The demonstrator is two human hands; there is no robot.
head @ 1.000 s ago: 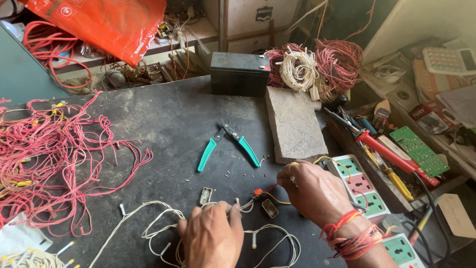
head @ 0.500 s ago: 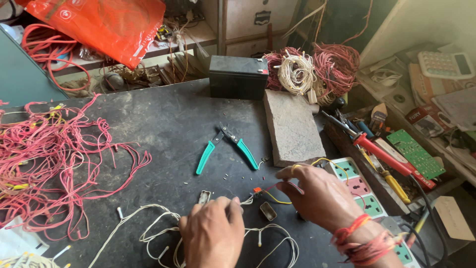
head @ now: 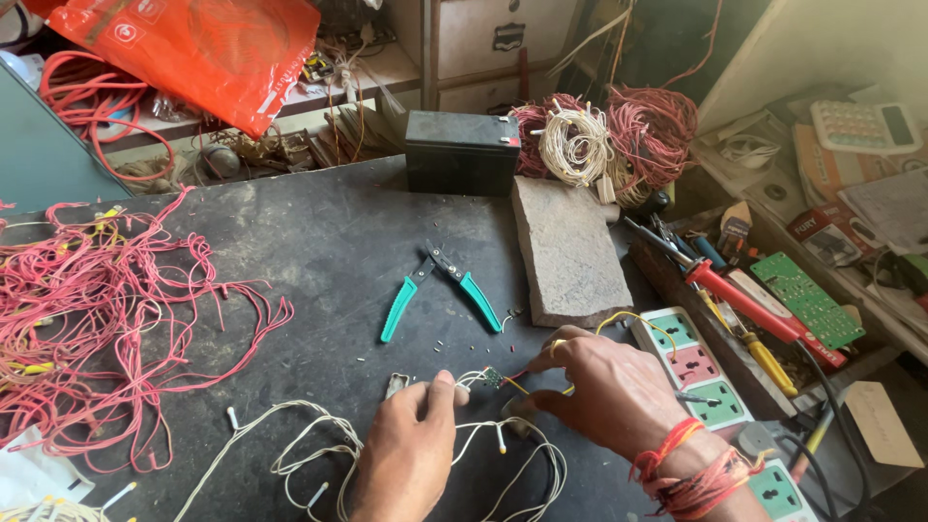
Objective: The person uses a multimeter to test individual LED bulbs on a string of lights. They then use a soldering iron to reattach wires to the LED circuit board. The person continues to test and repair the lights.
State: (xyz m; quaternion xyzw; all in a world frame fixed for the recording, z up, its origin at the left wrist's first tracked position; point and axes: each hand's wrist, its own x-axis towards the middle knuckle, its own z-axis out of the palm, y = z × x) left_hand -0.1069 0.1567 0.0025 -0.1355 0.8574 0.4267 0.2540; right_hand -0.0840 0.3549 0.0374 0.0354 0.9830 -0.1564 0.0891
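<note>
**Small board held between two hands**

At the table's [head: 319, 251] near edge, head view: left hand [head: 411, 454] pinches white wire [head: 290, 462]; right hand [head: 604, 391] grips yellow wire [head: 628, 319] beside a tiny circuit board [head: 492, 377]. Joining seems underway; steady alignment is needed.

Green-handled pliers [head: 440, 287] are laid open on the dark table [head: 319, 242], near a flat stone slab [head: 567, 251]. A black battery [head: 461, 153] is set behind the slab, beside coils of white wire [head: 573, 143] and red wire [head: 653, 129]. A tangle of red leads [head: 106, 319] is spread at the left. An orange bag [head: 198, 53] is seen at the top. A red-handled soldering iron [head: 749, 304] and a green circuit board [head: 807, 298] are placed at the right.
</note>
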